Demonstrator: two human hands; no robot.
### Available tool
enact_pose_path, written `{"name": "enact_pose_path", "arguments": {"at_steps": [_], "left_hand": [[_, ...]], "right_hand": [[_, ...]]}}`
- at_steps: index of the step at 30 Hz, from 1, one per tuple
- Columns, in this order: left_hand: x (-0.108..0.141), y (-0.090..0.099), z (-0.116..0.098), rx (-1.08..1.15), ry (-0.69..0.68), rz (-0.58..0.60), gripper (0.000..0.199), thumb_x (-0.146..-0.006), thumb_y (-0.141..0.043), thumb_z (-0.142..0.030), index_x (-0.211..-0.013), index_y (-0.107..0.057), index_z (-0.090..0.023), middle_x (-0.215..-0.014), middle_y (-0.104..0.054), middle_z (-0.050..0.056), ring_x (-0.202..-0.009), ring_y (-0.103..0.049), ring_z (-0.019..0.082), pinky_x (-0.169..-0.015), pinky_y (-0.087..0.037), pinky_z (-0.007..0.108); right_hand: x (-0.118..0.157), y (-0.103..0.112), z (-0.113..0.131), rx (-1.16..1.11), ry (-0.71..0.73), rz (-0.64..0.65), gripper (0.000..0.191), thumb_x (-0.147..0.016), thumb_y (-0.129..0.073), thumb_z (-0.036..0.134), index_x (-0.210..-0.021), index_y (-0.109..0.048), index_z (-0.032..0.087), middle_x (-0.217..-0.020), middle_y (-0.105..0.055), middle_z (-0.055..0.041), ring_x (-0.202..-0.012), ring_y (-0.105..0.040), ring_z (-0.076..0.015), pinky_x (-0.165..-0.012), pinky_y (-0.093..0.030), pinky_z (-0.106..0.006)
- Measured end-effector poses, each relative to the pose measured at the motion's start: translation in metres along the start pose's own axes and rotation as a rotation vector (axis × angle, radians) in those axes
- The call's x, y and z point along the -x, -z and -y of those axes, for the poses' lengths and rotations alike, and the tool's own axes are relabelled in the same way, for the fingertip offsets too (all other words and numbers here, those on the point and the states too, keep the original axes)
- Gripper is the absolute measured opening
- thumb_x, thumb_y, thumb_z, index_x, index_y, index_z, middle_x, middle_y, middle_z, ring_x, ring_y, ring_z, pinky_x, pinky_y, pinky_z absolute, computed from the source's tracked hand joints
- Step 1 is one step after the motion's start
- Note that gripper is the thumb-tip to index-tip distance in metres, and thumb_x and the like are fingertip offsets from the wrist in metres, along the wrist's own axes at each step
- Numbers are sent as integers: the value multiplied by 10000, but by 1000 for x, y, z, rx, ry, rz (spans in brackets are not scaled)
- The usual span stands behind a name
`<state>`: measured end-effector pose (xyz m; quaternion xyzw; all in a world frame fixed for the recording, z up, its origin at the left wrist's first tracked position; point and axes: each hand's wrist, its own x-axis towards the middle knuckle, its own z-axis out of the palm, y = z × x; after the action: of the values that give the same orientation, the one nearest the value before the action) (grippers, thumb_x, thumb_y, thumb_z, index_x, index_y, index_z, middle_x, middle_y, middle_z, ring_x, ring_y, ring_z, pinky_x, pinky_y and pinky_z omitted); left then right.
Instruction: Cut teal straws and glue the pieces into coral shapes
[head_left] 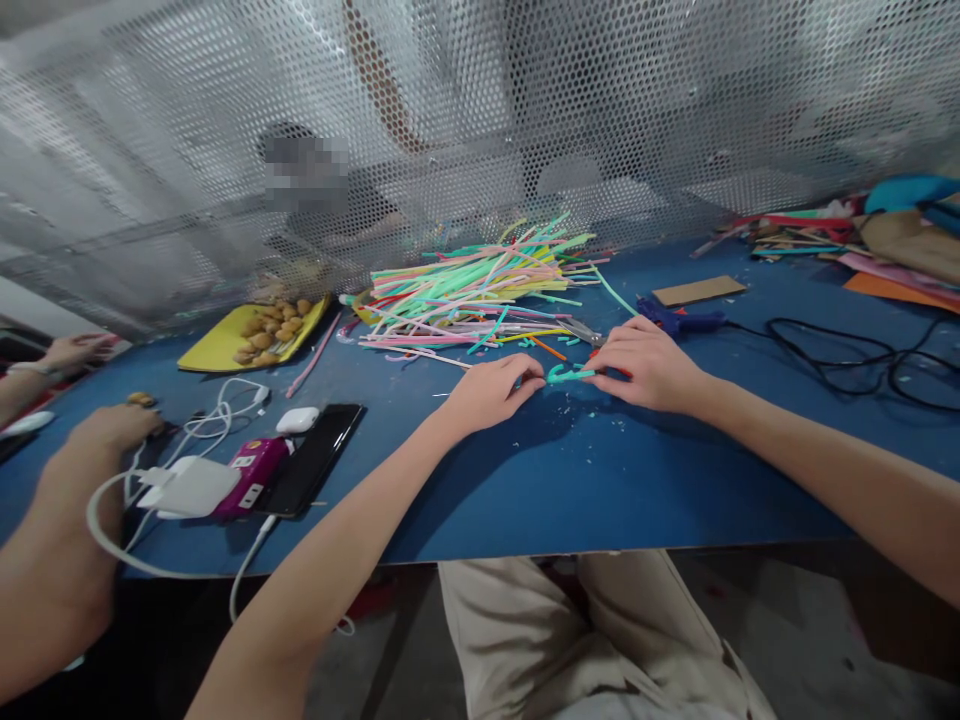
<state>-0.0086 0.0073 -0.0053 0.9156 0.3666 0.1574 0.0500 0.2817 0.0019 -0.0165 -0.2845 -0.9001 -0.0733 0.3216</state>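
Between my two hands is a short teal pipe cleaner (564, 376), bent into a hook at its left part. My left hand (495, 388) pinches with thumb and forefinger at its left end. The fingers of my right hand (645, 365) are closed on its right end. Just behind my right hand lie scissors (581, 330), their handles partly hidden by the fingers. Small teal clippings (529, 342) are scattered beside the blades. A heap of pipe cleaners (480, 280) in pink, green, yellow and other colours lies beyond my hands.
A blue glue gun (686, 320) with a black cable lies right, near a cardboard strip (699, 290). Left are a phone (319, 460), a purple power strip (255, 475) and a yellow tray (217, 340) of brown round items. Another person's hand (124, 428) rests far left. Perforated metal (465, 120) stands behind.
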Motion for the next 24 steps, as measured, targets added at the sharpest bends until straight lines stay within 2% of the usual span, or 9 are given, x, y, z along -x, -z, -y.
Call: {"name": "enact_pose_path", "arguments": {"at_steps": [3, 6, 10, 17, 24], "left_hand": [[0, -1, 1, -14, -30, -62, 283, -1070, -446, -376, -1137, -675, -223, -1085, -770, 17, -878, -714, 144, -762, -469, 260], [-1, -3, 3, -16, -45, -99, 293, -1070, -459, -378, -1118, -706, -229, -1082, -785, 6, -894, -730, 133, -769, -481, 243], [0, -5, 4, -33, -72, -139, 291, -1059, -496, -391, -1121, -736, -237, -1093, -796, 1, -920, -748, 134, -794, -498, 236], [1, -13, 10, -101, -87, -213, 325, -1022, -554, -483, -1052, -800, -274, -953, -820, 0, -815, -763, 143, -705, -491, 249], [1, -16, 14, -102, -99, -224, 319, -1018, -560, -490, -1052, -802, -286, -950, -820, -15, -828, -766, 142, -721, -497, 254]], "right_hand": [[0, -2, 3, 18, -10, -74, 148, -953, -639, 288, -878, -745, 217, -761, -762, -3, -745, -648, -173, -842, -402, -376], [0, -4, 3, 36, 1, -108, 124, -929, -661, 261, -839, -736, 219, -751, -759, 9, -723, -646, -164, -834, -407, -373], [0, -5, 3, 38, 22, -92, 108, -922, -670, 256, -840, -730, 222, -745, -756, 15, -726, -648, -164, -827, -413, -368], [-1, -4, 5, 36, 25, -76, 216, -948, -662, 353, -798, -697, 202, -766, -764, -11, -738, -661, -171, -824, -422, -370], [0, -6, 4, 23, 33, -53, 240, -966, -641, 364, -811, -709, 194, -773, -765, -22, -743, -656, -170, -826, -411, -366]]}}
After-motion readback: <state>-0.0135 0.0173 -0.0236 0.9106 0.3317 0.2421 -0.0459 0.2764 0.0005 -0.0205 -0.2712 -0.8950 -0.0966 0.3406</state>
